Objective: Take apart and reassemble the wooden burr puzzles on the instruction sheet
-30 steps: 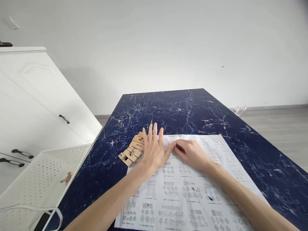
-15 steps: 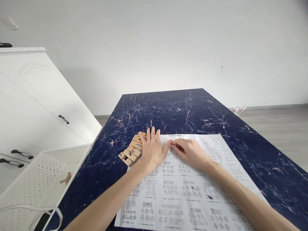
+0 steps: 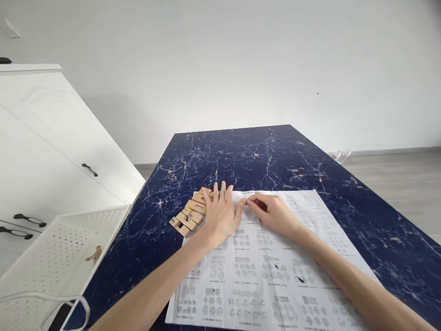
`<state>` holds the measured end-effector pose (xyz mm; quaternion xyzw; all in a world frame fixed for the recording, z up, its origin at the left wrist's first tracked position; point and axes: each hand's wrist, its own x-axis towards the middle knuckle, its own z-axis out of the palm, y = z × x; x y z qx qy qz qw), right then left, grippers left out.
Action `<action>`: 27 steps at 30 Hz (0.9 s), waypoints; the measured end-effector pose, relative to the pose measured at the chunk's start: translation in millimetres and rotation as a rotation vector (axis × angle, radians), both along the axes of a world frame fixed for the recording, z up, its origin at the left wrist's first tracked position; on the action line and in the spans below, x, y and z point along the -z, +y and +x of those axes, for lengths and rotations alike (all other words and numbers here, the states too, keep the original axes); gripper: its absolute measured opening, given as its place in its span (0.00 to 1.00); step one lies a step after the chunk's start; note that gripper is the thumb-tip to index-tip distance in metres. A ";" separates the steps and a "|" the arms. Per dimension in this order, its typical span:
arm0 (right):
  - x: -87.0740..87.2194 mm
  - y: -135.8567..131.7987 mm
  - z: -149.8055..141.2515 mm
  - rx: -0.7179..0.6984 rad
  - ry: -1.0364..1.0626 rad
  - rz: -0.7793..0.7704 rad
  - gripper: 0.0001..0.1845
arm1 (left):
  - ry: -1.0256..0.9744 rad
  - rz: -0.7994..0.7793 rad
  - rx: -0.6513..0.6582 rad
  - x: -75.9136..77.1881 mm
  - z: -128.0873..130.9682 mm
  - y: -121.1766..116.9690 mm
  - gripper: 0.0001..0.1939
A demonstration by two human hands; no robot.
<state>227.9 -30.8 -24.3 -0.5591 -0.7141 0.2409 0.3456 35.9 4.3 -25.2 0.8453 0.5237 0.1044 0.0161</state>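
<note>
A large printed sheet of paper (image 3: 248, 276) with rows of small diagrams lies on the dark blue table. My left hand (image 3: 220, 214) rests flat on its far edge with fingers spread, pressing the paper. Beside and partly under those fingers are several notched wooden puzzle pieces (image 3: 186, 221), one marked with a 3. My right hand (image 3: 274, 212) is over the top of the sheet, thumb and fingers pinched together close to my left thumb. What the pinch holds, if anything, is too small to make out.
The blue marble-patterned table (image 3: 234, 156) reaches toward a white wall. At left stand a white cabinet (image 3: 69, 133) and a white perforated tray (image 3: 69, 239) with a small wooden cross-shaped piece (image 3: 94, 254) and a white cable (image 3: 41, 296). A clear object (image 3: 341, 155) is near the floor at right.
My left hand has shifted slightly right, its fingers leaning that way. My right hand's pinched fingers have lifted and turned a little. The paper has barely moved.
</note>
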 end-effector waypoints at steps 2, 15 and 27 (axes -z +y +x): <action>0.1 0.6 0.5 0.009 0.026 -0.008 0.15 | -0.016 0.004 0.005 0.5 0.1 0.0 0.37; 2.9 3.2 2.5 0.024 -0.001 0.013 0.13 | 0.014 0.129 0.041 4.0 3.6 -14.7 0.36; 0.4 2.3 0.8 -0.003 -0.038 -0.005 0.16 | 0.133 0.097 0.001 -8.9 6.0 -39.9 0.33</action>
